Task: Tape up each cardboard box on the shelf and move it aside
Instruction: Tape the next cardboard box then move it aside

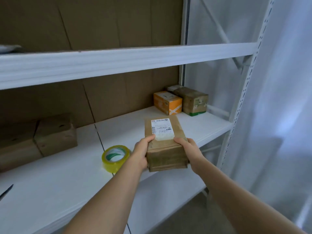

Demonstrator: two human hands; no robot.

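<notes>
White metal shelf (50, 188) carries the work. Left hand (141, 155) and right hand (189, 150) grasp the labelled brown cardboard box (164, 141). Taping appears next: reach the yellow-green tape roll (115, 157) just left of the hands.

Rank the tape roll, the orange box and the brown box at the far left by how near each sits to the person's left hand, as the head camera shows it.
From the left hand:
1. Tape roll, just left of the hand on the shelf.
2. Brown box, farther left against the back.
3. Orange box, back right corner; not much farther than the brown box.
</notes>
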